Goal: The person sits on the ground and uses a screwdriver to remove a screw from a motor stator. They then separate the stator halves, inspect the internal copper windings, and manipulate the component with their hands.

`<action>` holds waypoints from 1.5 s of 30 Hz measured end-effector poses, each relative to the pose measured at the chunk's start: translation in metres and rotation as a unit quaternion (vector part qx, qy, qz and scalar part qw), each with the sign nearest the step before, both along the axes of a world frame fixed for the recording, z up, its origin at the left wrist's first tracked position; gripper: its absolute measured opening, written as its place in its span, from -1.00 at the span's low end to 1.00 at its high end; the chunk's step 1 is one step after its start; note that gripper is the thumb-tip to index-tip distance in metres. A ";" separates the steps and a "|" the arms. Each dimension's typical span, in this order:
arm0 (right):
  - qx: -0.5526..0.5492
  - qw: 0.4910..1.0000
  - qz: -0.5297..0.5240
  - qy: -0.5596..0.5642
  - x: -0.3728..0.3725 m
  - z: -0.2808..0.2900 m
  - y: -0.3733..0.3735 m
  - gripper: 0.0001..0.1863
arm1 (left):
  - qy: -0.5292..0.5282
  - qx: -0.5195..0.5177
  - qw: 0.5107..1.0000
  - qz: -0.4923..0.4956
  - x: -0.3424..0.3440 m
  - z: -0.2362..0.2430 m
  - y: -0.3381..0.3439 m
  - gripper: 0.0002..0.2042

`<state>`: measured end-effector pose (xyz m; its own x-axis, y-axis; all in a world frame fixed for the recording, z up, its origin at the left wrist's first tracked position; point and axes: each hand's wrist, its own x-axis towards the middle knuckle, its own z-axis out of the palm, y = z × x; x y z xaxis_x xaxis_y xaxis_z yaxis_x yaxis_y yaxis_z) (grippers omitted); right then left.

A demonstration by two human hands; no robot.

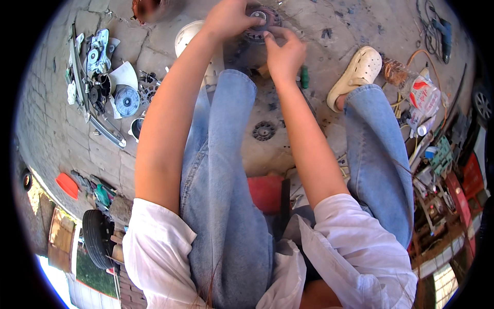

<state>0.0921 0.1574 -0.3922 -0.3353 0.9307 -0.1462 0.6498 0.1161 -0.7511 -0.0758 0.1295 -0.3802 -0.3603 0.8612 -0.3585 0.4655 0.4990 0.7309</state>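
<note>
The upper border crops the left hand (231, 19), so part of it runs out of sight, and the dark, round slotted part (269, 15) at the top centre, between both hands, is partly covered by fingers; its surface detail is too small and shadowed to make out. A copper-coloured object (148, 8) near the upper left is also cut off and blurred, and the left white shoe (187, 37) is largely hidden behind the left forearm (167, 110). The left thumb lies across the part near its hub, while the other left fingers are obscured, so I cannot tell how firmly they close. The right hand (286, 55) sets its thumb tip at the lower rim, with the forefinger bent just beside it and a gap showing between the two; whether they pinch the rim I cannot tell. Both wrists reach past the denim knees (236, 87), which bound the space at the sides. Cracked concrete (303, 136) opens between the knees, where a slotted ring (264, 131) lies flat; a green piece (304, 77) sits close by the right wrist, the white clog (356, 74) farther right, and loose metal parts (98, 56) well apart on the left.
</note>
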 end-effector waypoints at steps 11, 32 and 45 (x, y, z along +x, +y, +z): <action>0.043 0.998 -0.009 0.046 0.000 -0.017 -0.002 -0.82 | 0.016 -0.006 0.998 0.062 0.014 0.016 -0.005 -0.65; 0.074 0.996 0.003 0.041 0.018 -0.018 -0.025 -0.86 | 0.034 0.031 0.985 0.166 0.039 -0.006 0.000 -0.51; -0.038 0.982 -0.114 0.146 0.004 0.001 -0.010 -0.88 | -0.197 -0.056 0.943 0.264 0.040 0.018 0.002 -0.59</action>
<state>0.0961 0.1471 -0.3912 -0.1570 0.9767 -0.1461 0.4082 -0.0705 -0.9102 -0.0362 0.1313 -0.3626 -0.5487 0.5482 -0.6312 -0.1652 0.6691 0.7246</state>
